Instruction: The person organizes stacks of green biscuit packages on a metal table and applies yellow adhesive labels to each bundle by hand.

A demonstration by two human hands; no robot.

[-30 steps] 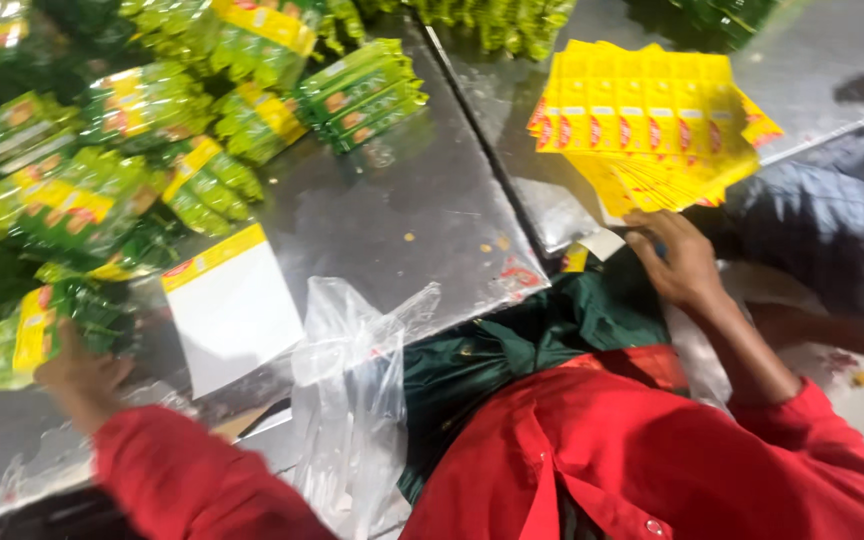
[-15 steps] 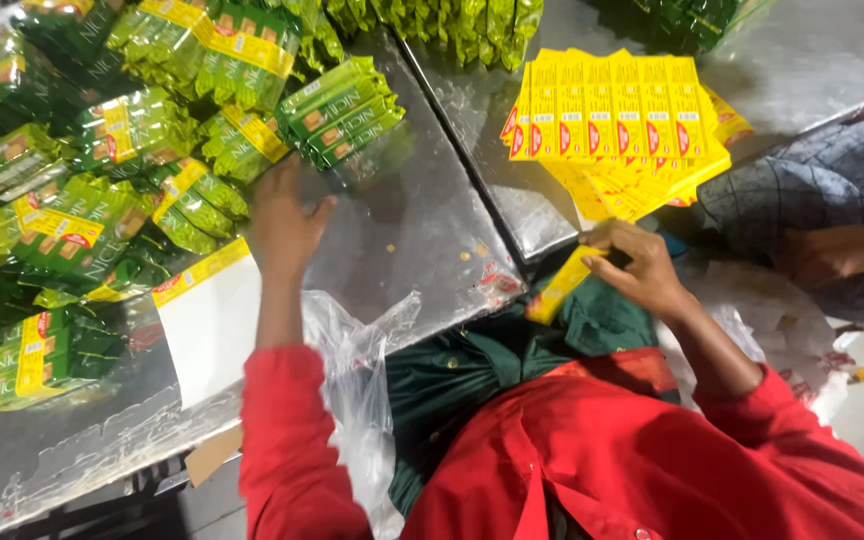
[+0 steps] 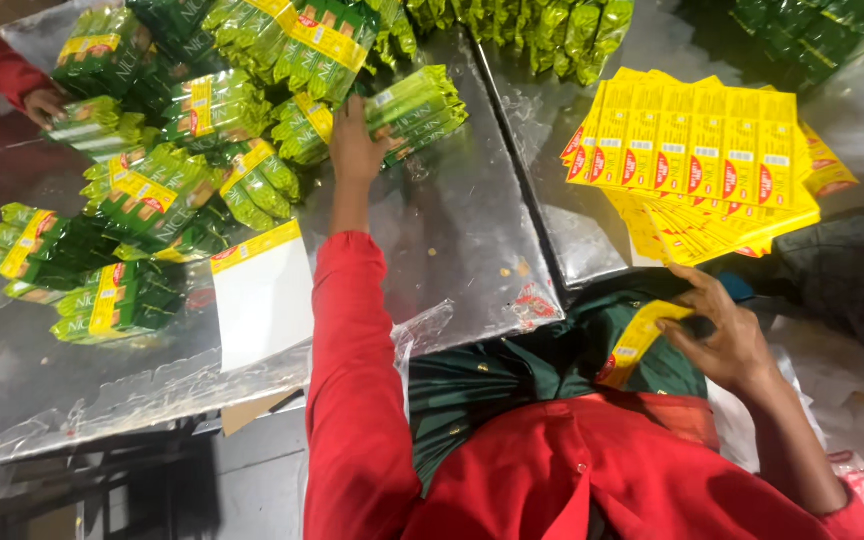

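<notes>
Green packet bundle (image 3: 415, 108) — long axis slanting up-right — gripped by left hand (image 3: 355, 145); right hand (image 3: 717, 335) pinches yellow label (image 3: 635, 342).

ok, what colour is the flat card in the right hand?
Yellow with a red mark, same as the fanned card stack; the head view shows the card in the right hand.

The surface (image 3: 452, 230) is shiny sheet metal, smudged and reflective. The green packets (image 3: 417, 105) are glossy plastic film, crinkled at the ends. The yellow labels (image 3: 702, 150) look like smooth printed card. A clear plastic bag (image 3: 417, 335) lies thin and wrinkled; the sleeve (image 3: 352, 380) is matt red cloth.
</notes>
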